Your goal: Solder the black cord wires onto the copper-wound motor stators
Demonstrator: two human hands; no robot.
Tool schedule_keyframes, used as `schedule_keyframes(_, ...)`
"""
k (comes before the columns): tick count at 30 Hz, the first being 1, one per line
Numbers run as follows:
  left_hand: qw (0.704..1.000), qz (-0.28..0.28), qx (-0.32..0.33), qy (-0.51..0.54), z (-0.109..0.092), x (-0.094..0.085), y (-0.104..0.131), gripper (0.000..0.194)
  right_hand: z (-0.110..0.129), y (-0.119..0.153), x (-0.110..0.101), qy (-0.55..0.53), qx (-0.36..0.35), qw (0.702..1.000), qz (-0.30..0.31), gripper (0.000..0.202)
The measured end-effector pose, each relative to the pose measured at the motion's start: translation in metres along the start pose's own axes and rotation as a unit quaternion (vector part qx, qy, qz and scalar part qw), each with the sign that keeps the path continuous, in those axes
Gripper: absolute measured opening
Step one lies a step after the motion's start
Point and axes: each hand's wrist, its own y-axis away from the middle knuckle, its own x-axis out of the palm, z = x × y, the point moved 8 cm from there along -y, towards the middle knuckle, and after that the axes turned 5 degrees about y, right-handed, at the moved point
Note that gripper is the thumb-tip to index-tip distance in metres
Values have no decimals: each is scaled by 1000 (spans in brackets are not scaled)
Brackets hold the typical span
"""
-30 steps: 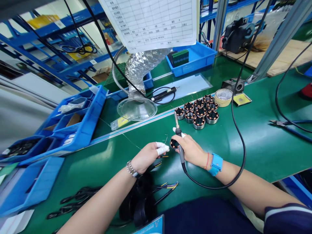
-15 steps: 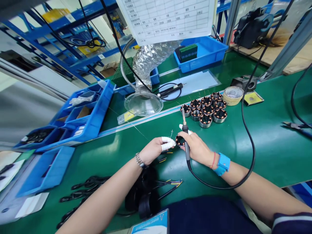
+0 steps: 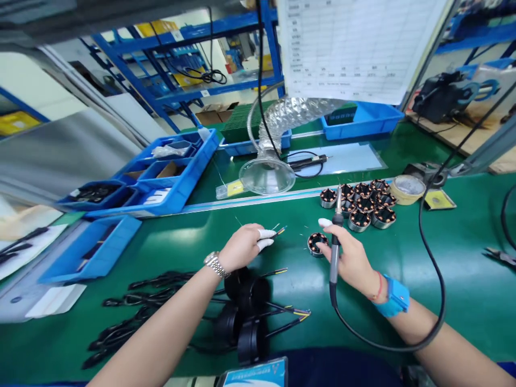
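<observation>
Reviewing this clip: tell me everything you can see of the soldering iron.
The soldering iron has a slim, dark grey handle, a black collar and a shiny, metal-looking barrel narrowing to a tip. The right hand grips its handle, tip pointing away from the person. A black cord leaves the near end and curves rightward across the forearm. The barrel overlaps the ring-shaped cores in view; contact is unclear.

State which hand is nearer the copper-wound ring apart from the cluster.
Right. The right hand is right of the ring, a fingertip apparently touching it; the left hand is farther off, left of it.
</observation>
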Motion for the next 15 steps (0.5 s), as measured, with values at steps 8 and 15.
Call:
schedule_keyframes(8,998,-19,59,13,-24,14,6,28,41,-28,30,0,-52,995,87,20)
schedule_keyframes(15,982,-47,50,174,-17,5,17,33,32,-32,33,-69,50,989,119,20)
